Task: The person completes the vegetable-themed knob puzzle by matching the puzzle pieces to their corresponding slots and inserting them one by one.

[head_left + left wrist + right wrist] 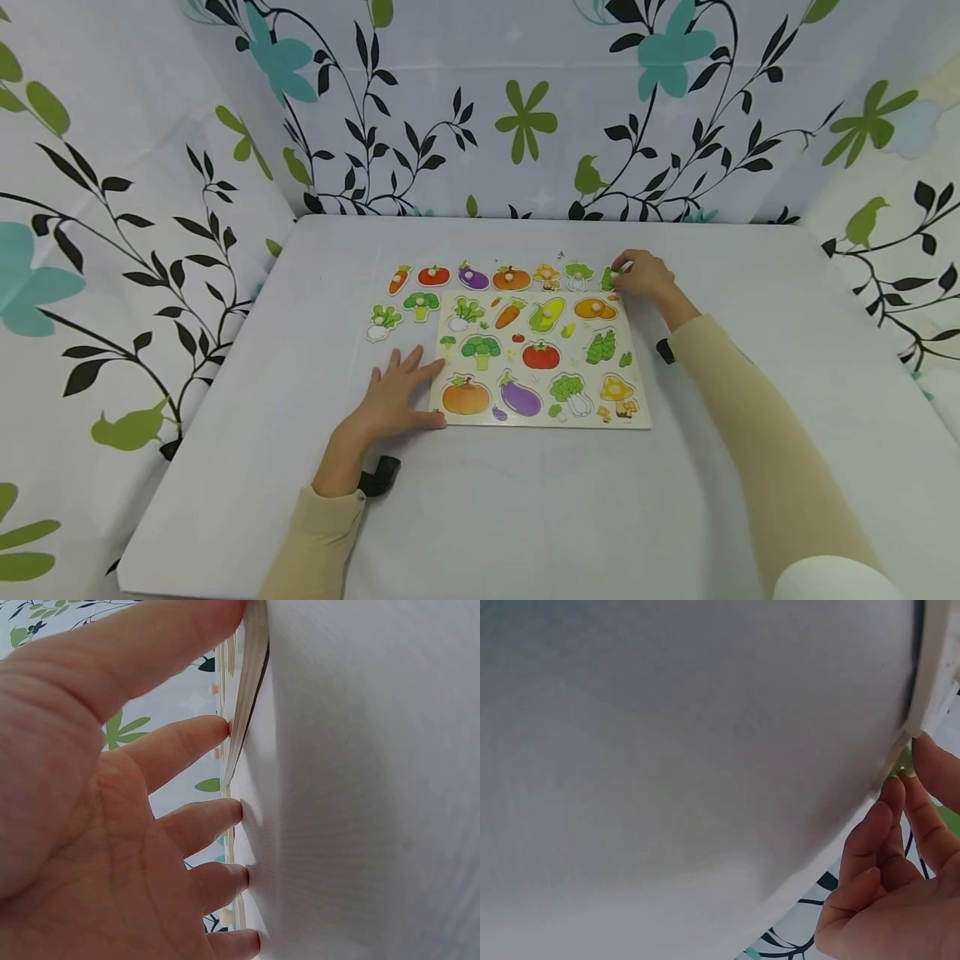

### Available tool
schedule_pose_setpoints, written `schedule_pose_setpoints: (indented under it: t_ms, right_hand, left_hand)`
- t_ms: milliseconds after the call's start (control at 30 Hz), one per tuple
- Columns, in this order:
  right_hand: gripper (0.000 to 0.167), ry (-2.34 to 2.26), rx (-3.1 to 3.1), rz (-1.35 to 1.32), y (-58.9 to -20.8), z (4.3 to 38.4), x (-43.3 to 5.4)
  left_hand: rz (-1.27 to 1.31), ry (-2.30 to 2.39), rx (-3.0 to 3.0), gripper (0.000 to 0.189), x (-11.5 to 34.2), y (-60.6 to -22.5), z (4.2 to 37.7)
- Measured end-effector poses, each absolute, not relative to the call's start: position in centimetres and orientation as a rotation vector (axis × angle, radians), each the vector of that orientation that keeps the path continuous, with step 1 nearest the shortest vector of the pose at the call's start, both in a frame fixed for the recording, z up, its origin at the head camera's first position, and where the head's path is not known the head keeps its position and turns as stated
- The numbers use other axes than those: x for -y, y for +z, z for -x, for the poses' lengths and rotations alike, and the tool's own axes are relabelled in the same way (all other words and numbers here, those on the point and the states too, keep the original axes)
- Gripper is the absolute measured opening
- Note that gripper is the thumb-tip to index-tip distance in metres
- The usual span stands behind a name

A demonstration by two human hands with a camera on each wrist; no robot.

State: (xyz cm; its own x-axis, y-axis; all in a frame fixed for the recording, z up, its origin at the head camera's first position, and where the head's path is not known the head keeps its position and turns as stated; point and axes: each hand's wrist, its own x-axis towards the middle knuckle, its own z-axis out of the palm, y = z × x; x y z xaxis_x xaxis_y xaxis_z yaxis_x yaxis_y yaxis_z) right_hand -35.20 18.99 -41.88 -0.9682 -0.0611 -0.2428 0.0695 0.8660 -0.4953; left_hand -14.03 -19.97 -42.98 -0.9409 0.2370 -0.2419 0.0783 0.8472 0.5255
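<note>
A wooden vegetable puzzle board (577,417) lies on the white table, its pictures facing up. My left hand (390,398) spreads its fingers at the board's left side, with thumb and index fingertip touching its edge; in the left wrist view the other fingertips rest on the table. Beyond the board's far right corner, my right hand (643,273) pinches a green puzzle piece (607,280) between thumb and fingers. The fingers partly cover that piece. The right wrist view shows these fingers (889,814) close to the board's edge (928,671).
Loose pieces line the board's far side: carrot (400,279), tomato (433,276), eggplant (473,276), pumpkin (512,278), mushroom (547,276) and cabbage (578,277). Left of the board lie broccoli (422,305) and turnip (383,322) pieces. A patterned curtain (450,100) hangs behind the table.
</note>
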Motion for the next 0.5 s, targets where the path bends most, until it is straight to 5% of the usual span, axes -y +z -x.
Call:
schedule_pose_setpoints:
  t_ms: [500]
  right_hand:
    - [0.025,-0.829,-2.805,-0.068,-42.34,35.58,-18.74]
  left_hand:
    - [-0.238,0.755,-2.724,0.09,19.93,-43.04,14.0]
